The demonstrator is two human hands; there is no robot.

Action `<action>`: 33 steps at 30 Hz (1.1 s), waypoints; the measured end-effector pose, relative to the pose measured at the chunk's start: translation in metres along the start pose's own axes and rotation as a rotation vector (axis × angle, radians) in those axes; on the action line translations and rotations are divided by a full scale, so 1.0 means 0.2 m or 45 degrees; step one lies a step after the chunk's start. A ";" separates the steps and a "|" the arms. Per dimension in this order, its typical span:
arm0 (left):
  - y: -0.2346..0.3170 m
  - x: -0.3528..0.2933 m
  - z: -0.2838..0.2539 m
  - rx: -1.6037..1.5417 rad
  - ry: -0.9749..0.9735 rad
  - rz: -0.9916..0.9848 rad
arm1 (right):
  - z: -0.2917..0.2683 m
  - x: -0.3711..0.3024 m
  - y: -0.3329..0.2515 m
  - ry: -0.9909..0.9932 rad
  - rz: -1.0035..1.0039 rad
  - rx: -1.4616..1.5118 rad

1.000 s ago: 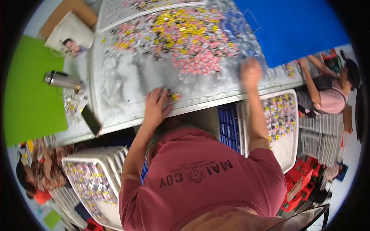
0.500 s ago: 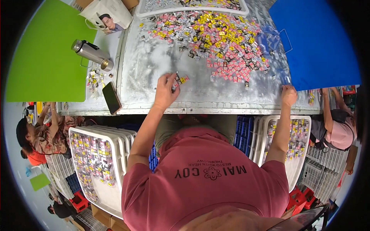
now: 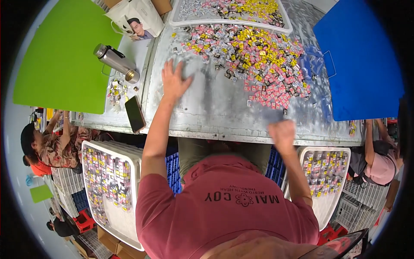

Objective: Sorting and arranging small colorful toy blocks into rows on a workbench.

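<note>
On the metal table (image 3: pixel 194 116), my left hand (image 3: pixel 174 82) is open, its fingers spread, to the left of a heap of small square pieces (image 3: pixel 258 56). The pieces are pink, yellow, black and white. Nothing shows between those fingers. Close to the table's front edge, my right hand (image 3: pixel 282 134) is closed and smeared by motion. A greyish blur just beyond its knuckles may be something it grips, but I cannot make it out. Clear bluish plastic pieces (image 3: pixel 311 62) lie along the heap's right side.
A white tray (image 3: pixel 233 21) of similar pieces stands at the far side. At left are a steel flask (image 3: pixel 114 58), a phone (image 3: pixel 135 114) and a cloth bag (image 3: pixel 136 21). Green (image 3: pixel 60 56) and blue (image 3: pixel 358 60) panels flank the table. Filled trays (image 3: pixel 133 190) stand beside me.
My left hand has moved away to the left and opened; the few pieces under its fingers are gone from that spot. My right hand has swung inward from the table's right side.
</note>
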State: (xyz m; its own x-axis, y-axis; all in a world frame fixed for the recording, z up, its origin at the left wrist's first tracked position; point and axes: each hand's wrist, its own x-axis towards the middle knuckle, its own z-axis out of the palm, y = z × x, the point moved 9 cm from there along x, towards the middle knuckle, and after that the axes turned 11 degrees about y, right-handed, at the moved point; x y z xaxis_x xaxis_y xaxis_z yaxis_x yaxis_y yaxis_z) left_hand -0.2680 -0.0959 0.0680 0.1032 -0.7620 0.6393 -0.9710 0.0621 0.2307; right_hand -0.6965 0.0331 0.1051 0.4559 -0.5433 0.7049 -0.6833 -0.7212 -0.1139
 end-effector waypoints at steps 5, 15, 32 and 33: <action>-0.08 0.32 0.43 0.012 -0.087 -0.224 | 0.30 0.00 -0.40 -0.164 -0.102 0.247; 0.48 0.02 0.54 -0.133 -0.116 -0.071 | 0.44 0.14 -0.30 -0.220 0.225 0.395; 0.61 -0.48 0.04 -1.016 -0.395 -0.055 | 0.57 0.14 -0.02 -0.379 0.210 0.140; 0.59 -0.50 0.03 -0.957 -0.369 -0.049 | 0.54 0.15 -0.04 -0.310 0.205 0.176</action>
State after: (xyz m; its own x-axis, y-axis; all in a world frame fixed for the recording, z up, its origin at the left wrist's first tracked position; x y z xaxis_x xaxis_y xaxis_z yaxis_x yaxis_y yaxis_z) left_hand -0.3939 -0.0151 0.0271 -0.0263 -0.9030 0.4288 -0.5527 0.3706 0.7465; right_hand -0.6157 -0.0239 0.0507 0.4825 -0.7303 0.4835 -0.6817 -0.6598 -0.3163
